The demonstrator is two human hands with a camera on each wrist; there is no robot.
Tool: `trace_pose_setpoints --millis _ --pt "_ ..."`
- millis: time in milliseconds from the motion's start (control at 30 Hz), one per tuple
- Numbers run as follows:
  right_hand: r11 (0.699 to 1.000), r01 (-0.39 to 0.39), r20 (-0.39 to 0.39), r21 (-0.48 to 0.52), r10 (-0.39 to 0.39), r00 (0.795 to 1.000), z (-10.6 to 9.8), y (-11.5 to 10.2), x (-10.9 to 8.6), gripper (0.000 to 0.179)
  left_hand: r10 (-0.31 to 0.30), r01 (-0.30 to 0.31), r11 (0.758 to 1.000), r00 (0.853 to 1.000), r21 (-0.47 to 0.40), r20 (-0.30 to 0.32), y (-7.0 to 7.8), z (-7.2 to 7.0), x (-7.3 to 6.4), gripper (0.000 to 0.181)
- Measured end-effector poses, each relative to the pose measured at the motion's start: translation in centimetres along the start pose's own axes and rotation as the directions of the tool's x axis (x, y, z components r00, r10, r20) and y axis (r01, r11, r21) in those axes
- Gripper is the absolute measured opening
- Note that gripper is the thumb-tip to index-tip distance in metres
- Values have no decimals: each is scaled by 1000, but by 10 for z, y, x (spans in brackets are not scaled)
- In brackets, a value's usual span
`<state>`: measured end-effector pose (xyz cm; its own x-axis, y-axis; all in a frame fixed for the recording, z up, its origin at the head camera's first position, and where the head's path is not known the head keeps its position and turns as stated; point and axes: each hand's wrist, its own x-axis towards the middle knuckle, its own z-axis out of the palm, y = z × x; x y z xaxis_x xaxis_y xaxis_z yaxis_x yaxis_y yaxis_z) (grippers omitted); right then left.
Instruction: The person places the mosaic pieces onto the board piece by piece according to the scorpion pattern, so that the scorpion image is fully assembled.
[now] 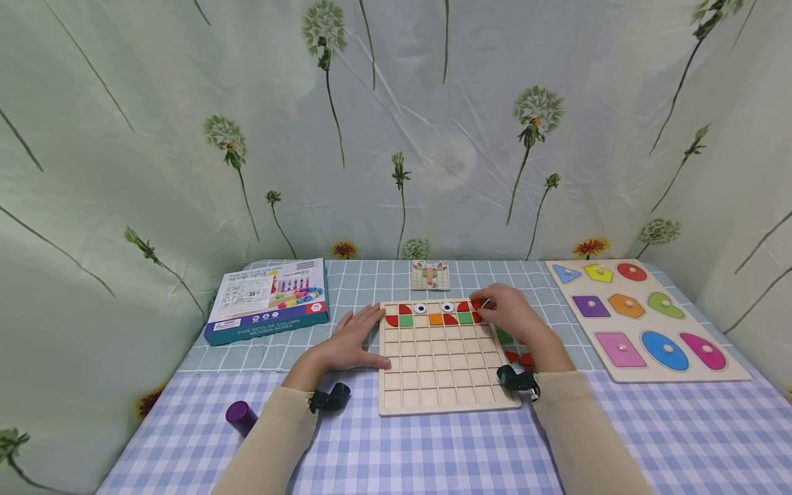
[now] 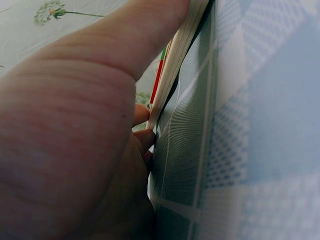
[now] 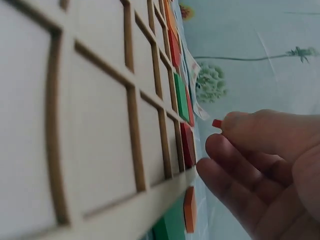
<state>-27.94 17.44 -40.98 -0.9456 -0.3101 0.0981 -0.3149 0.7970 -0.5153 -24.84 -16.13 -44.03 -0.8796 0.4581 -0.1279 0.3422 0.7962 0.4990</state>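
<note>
A wooden grid board (image 1: 442, 368) lies on the table, its top two rows partly filled with red, green and orange pieces and two round eye pieces. My left hand (image 1: 346, 344) rests along the board's left edge, thumb and fingers spread, touching the rim. At the top right corner my right hand (image 1: 510, 313) pinches a small red piece (image 3: 217, 123) between thumb and fingertip, most of it hidden by the fingers. In the right wrist view it is held beyond the end of the rows, near a red piece (image 3: 187, 145) set in the grid.
A small pattern card (image 1: 430, 276) lies behind the board. Loose green and red pieces (image 1: 526, 361) are beside its right edge, partly under my right forearm. A knob puzzle (image 1: 619, 364) lies right, a boxed bead set (image 1: 266, 302) left, and a purple cylinder (image 1: 240, 416) by my left sleeve.
</note>
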Motion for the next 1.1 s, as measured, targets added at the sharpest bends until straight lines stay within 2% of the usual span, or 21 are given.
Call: trace_pose_setpoints --millis 200,333,500,600,767,867,1100 --pt "1000 -6 39 7 6 999 6 -9 3 27 5 -5 1000 1000 -1 -1 0 0 -1 108" --pt "999 24 30 21 -25 999 8 -16 2 25 12 -12 1000 1000 1 -2 -1 0 -1 108" --pt "988 79 6 130 -81 997 13 -29 1 25 11 -11 1000 1000 -2 -1 -1 0 -1 108" --pt "978 84 19 190 -89 996 17 -37 2 25 10 -10 1000 1000 -3 -2 -1 0 -1 108" --pt "982 92 22 164 -97 995 26 -45 4 25 -5 5 1000 1000 -1 -1 -1 0 0 108" --pt "986 81 6 145 -83 997 31 -49 6 23 -10 10 1000 1000 0 -3 -1 0 0 109" --pt "967 -13 42 255 3 999 43 -60 7 21 -24 24 1000 1000 6 6 -1 0 2 110"
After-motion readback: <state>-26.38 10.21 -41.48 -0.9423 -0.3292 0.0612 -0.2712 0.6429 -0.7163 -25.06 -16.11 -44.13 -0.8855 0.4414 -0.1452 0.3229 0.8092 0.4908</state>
